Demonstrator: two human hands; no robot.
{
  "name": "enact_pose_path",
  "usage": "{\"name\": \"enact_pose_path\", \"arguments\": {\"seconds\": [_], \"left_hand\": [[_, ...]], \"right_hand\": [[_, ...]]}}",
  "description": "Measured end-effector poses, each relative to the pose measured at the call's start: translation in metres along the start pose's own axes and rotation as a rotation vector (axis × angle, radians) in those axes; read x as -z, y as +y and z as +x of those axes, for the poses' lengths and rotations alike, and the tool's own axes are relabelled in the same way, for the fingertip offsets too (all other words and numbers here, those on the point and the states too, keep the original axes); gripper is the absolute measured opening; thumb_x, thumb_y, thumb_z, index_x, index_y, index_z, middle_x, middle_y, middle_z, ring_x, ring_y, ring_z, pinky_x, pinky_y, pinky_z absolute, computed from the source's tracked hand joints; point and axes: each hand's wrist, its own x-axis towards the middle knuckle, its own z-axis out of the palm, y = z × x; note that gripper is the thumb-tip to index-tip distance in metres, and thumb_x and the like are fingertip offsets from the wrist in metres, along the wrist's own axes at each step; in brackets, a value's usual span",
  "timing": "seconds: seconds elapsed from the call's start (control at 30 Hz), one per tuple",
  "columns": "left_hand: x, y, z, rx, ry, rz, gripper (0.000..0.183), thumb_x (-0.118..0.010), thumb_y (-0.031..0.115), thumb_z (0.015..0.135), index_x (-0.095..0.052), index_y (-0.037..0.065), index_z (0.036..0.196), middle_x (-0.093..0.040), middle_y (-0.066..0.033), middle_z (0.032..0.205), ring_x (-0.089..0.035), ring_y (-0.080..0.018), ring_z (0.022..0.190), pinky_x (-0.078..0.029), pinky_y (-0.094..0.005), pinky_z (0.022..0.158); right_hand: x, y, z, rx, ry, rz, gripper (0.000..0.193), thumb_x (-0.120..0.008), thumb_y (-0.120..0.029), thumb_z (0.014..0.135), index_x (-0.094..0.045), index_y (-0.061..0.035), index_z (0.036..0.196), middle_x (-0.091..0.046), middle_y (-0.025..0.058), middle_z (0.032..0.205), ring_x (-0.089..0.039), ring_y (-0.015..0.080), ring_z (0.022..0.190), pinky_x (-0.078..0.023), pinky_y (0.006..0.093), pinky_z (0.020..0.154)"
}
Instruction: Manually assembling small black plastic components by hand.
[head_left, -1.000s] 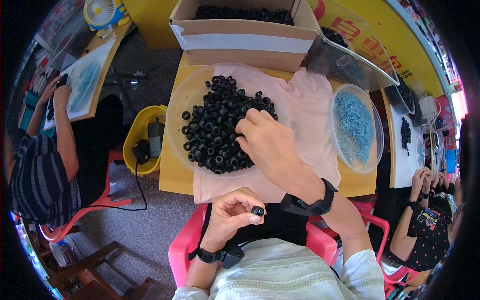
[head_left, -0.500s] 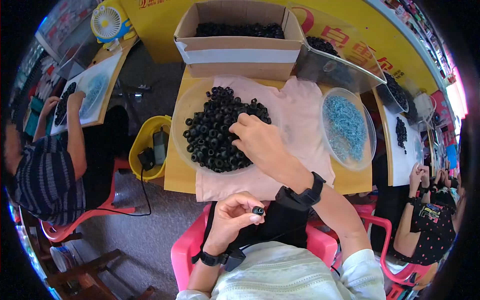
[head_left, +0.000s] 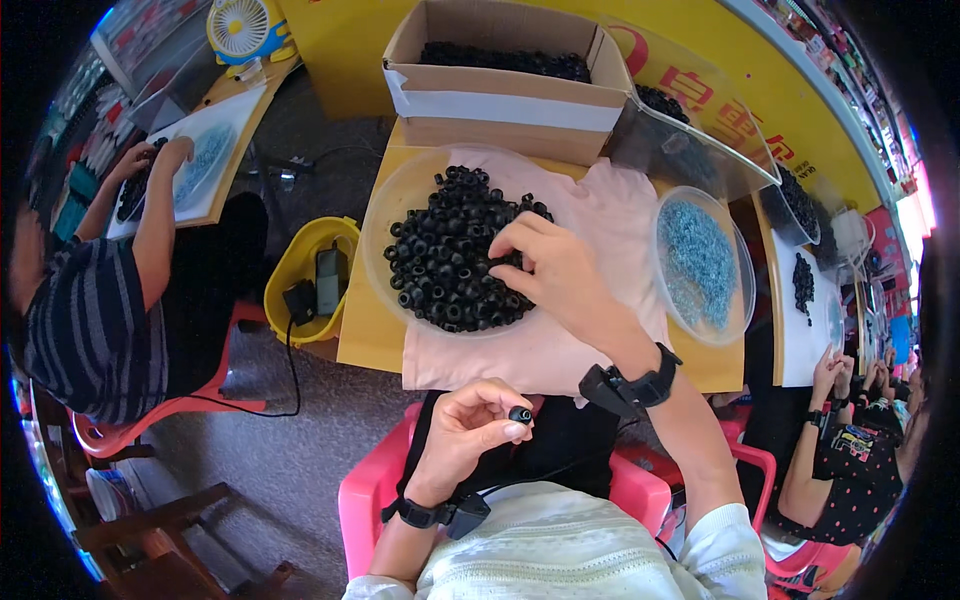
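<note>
My left hand [head_left: 462, 432] is raised over my lap, thumb and fingers pinching a small black cylindrical piece [head_left: 520, 414] with a hollow end. On the table, a round clear plastic tray [head_left: 376, 235] bears a heap of short black hollow pieces [head_left: 455, 250]. My right hand [head_left: 556, 268] reaches over the heap's right side, thumb and forefinger bent close together among the pieces. What those fingertips hold, if anything, cannot be made out. A second clear tray [head_left: 748, 290] to the right has many small light-blue translucent pieces [head_left: 697, 262].
A cardboard box [head_left: 505, 105] of black pieces stands at the back, beside a clear bin [head_left: 690, 150]. A pink cloth [head_left: 610, 215] lies under the tray. Left of the table is a yellow bucket [head_left: 315, 235]. People work at tables on the left [head_left: 235, 135] and right [head_left: 795, 345].
The whole view has shifted a little, so the table sits farther right. My right hand stays at the heap with its fingers slightly re-bent. My left hand keeps its pinch on the black cylindrical piece.
</note>
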Motion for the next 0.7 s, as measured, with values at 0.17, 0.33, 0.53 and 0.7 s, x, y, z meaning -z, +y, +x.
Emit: {"name": "enact_pose_path", "arguments": {"seconds": [0.17,0.33,0.53,0.7], "left_hand": [[0.001,-0.003,0.002,-0.011,-0.038,-0.106,0.017,-0.068,-0.003,0.087,-0.065,-0.002,0.103,-0.067,-0.0107,0.095,-0.067,-0.0154,0.081,-0.055,-0.0267,0.071],[-0.017,-0.002,0.011,-0.052,0.031,-0.066,0.019,-0.062,0.003,0.094,-0.062,-0.003,0.112,-0.069,-0.0156,0.100,-0.068,-0.0186,0.082,-0.056,-0.0293,0.074],[-0.034,0.000,0.018,-0.047,0.006,-0.093,0.020,-0.062,0.005,0.094,-0.061,-0.003,0.112,-0.069,-0.0175,0.099,-0.070,-0.0216,0.083,-0.058,-0.0315,0.073],[-0.042,-0.003,0.018,-0.039,-0.003,-0.066,0.017,-0.064,0.003,0.093,-0.061,-0.003,0.108,-0.069,-0.0195,0.099,-0.071,-0.0228,0.081,-0.059,-0.0314,0.070]], "right_hand": [[0.034,-0.028,-0.032,-0.269,-0.061,0.434,0.017,-0.073,-0.011,0.083,-0.069,-0.0037,0.097,-0.068,0.0019,0.083,-0.061,0.0091,0.071,-0.046,0.0259,0.059],[0.053,-0.037,-0.072,-0.334,-0.035,0.718,0.019,-0.071,-0.014,0.089,-0.069,-0.0009,0.103,-0.066,-0.0012,0.087,-0.060,0.0022,0.075,-0.045,0.0168,0.057],[0.072,-0.046,-0.097,-0.294,-0.013,0.758,0.015,-0.072,-0.009,0.088,-0.069,-0.0017,0.101,-0.065,0.0007,0.086,-0.061,0.0050,0.070,-0.047,0.0183,0.053],[0.081,-0.046,-0.107,-0.138,0.013,0.573,0.016,-0.073,-0.005,0.085,-0.070,-0.0037,0.100,-0.066,0.0037,0.088,-0.064,0.0104,0.072,-0.050,0.0228,0.058]]}}
